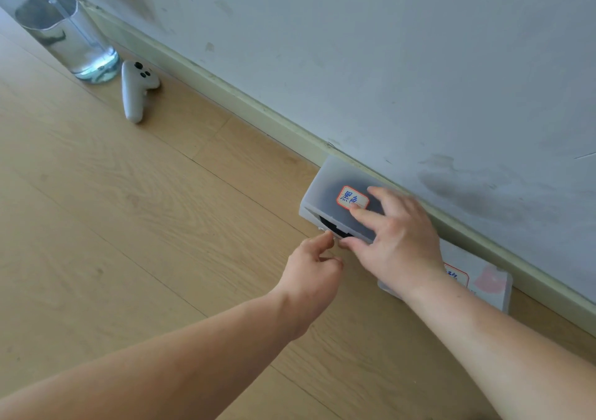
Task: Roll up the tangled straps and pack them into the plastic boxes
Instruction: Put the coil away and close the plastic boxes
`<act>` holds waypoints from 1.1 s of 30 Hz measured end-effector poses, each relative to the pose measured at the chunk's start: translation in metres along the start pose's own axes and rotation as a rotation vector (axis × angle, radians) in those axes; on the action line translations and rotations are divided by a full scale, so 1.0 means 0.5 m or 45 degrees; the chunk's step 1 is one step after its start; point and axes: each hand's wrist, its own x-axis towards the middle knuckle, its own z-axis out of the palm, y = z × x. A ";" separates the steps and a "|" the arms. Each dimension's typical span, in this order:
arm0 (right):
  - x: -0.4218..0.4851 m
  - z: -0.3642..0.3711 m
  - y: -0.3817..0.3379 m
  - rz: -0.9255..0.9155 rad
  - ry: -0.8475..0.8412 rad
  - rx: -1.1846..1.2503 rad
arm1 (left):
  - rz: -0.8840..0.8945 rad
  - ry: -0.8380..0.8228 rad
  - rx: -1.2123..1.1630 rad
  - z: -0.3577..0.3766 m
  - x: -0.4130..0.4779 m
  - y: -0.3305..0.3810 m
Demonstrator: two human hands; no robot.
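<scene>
A translucent plastic box [325,187] with a red-bordered label [350,196] lies on the floor against the skirting board. Its lid stands slightly ajar at the front, and a black strap [332,226] shows in the gap. My right hand [396,239] lies spread on the lid, its fingers pressing down and the thumb at the lid's front edge. My left hand [312,271] is at the box's front, fingers curled, the index fingertip touching the front edge by the small clasp. A second labelled plastic box [496,293] with something pink inside lies to the right, partly hidden by my right forearm.
A white hand controller [135,90] lies on the wooden floor at the upper left, next to a clear plastic cylinder [64,29] standing by the wall. The grey wall and pale skirting board [245,103] run diagonally behind the boxes.
</scene>
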 end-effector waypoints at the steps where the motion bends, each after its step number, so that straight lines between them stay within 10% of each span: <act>1: 0.011 -0.018 0.001 0.044 -0.042 0.022 | -0.035 0.049 -0.029 -0.002 0.003 0.000; 5: 0.037 -0.063 -0.008 0.182 -0.422 -0.029 | -0.012 0.105 0.022 0.003 0.009 0.008; 24: 0.045 -0.050 -0.068 0.347 -0.516 0.050 | -0.045 0.005 -0.248 -0.063 -0.003 0.046; 33: 0.020 -0.081 -0.064 0.672 -0.546 1.108 | 0.735 0.353 0.548 -0.123 0.020 -0.004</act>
